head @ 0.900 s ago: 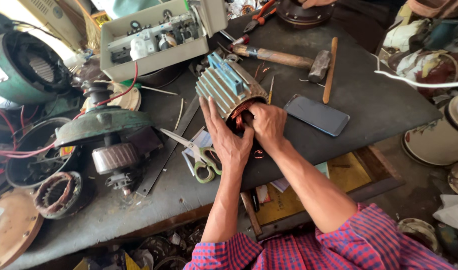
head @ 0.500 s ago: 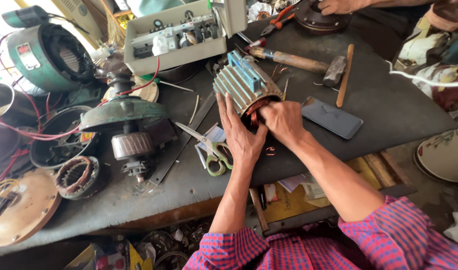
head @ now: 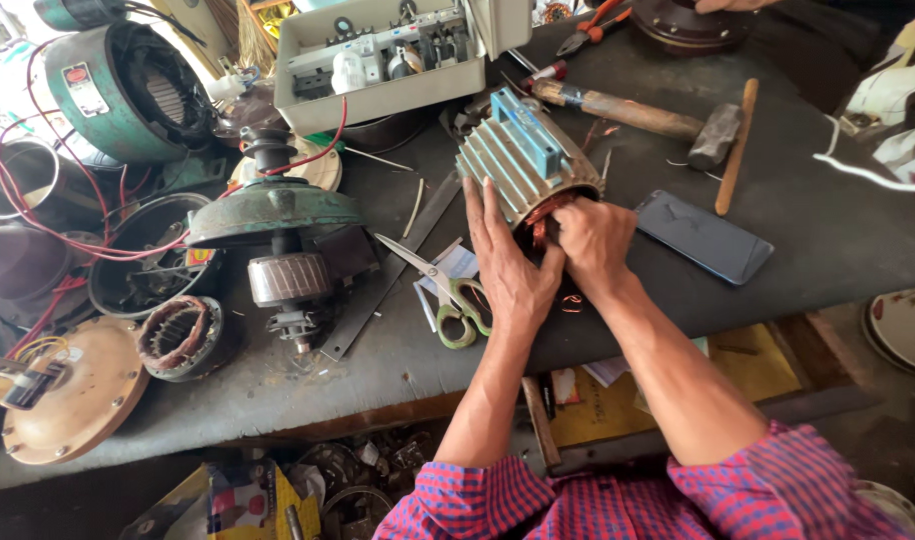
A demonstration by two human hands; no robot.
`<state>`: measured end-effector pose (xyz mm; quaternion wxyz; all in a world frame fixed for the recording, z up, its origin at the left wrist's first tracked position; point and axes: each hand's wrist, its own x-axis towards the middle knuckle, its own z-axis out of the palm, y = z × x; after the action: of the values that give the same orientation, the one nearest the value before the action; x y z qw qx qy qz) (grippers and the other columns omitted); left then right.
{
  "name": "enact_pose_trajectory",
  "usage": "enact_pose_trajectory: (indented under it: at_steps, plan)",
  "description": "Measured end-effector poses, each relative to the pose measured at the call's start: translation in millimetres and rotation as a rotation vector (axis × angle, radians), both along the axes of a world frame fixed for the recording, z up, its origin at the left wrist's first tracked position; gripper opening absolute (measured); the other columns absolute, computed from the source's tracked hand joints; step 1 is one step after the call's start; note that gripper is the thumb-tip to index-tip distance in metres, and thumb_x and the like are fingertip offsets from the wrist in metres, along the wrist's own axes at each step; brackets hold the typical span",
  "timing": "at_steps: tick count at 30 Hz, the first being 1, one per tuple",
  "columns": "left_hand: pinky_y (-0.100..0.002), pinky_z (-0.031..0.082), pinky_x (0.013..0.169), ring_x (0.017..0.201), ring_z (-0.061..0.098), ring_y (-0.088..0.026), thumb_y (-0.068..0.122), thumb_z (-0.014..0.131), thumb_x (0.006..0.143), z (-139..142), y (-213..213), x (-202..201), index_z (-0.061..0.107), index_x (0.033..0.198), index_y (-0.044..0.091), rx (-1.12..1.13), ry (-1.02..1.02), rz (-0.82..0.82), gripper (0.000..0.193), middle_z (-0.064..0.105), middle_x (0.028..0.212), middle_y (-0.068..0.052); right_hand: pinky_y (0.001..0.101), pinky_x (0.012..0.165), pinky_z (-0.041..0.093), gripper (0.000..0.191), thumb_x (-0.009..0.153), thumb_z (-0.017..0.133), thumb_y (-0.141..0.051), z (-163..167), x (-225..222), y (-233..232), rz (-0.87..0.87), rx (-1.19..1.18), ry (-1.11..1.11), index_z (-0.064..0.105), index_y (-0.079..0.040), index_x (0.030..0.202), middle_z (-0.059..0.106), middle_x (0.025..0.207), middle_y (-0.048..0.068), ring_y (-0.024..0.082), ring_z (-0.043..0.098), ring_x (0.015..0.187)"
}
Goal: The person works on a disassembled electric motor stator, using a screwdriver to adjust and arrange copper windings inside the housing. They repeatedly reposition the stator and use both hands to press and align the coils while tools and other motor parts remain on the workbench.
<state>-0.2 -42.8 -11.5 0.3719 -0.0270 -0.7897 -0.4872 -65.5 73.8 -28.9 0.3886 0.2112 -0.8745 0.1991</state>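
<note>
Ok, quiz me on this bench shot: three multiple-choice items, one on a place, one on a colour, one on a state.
1. Where do the scissors lie from the left hand?
A. just left of it
B. behind the hammer
C. inside the grey box

2. What colour is the block atop the finned motor stator?
A. red
B. blue
C. yellow

3. What is the right hand doing?
A. resting flat on the phone
B. gripping the hammer
C. fingers pressed into the stator's open end

Answers: 1 A, scissors sit beside the wrist. 2 B, blue block on the fins. 3 C, fingers meet the copper windings.
</note>
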Motion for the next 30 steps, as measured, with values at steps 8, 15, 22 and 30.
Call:
enact_pose_trajectory:
  at_steps: [8,15,22,30]
  plan:
    - [-0.05,0.029,0.129,0.16,0.026,-0.048,0.017,0.074,0.077,-5.2,4.2,-12.5,0.026,0.163,0.002,-0.005,0.008,0.008,0.1,0.021,0.172,-0.028,0.0421,0.061,0.051,0.014,0.078,0.083,-0.02,12.5,8.1,4.4,0.057,-0.134,-0.1,0.077,-0.013,0.088,0.071,0.081,0.008,0.031,0.069,0.071]
    - [-0.049,0.033,0.126,0.158,0.026,-0.049,0.013,0.076,0.072,-6.0,-3.9,-2.3,0.022,0.163,0.003,-0.011,0.01,-0.033,0.106,0.017,0.172,-0.026,0.0388,0.07,0.056,0.02,0.084,0.078,-0.005,28.8,57.1,16.4,0.051,-0.154,-0.154,0.077,-0.009,0.104,0.074,0.098,0.008,0.031,0.071,0.082]
    - [-0.047,0.038,0.125,0.158,0.027,-0.047,0.012,0.075,0.076,-10.6,-3.4,1.7,0.02,0.164,0.004,-0.02,0.017,-0.015,0.105,0.016,0.173,-0.025,0.0371,0.072,0.057,0.023,0.082,0.076,0.002,25.8,67.9,34.4,0.068,-0.269,-0.285,0.078,-0.005,0.104,0.074,0.1,0.01,0.028,0.073,0.084]
    - [-0.047,0.033,0.128,0.159,0.024,-0.046,0.012,0.079,0.075,1.2,-10.5,16.3,0.019,0.164,0.004,-0.065,0.028,-0.002,0.107,0.016,0.173,-0.025,0.0342,0.07,0.059,0.024,0.08,0.078,-0.001,40.7,80.9,37.2,0.145,-0.325,-0.356,0.078,-0.005,0.104,0.075,0.102,0.011,0.026,0.075,0.083]
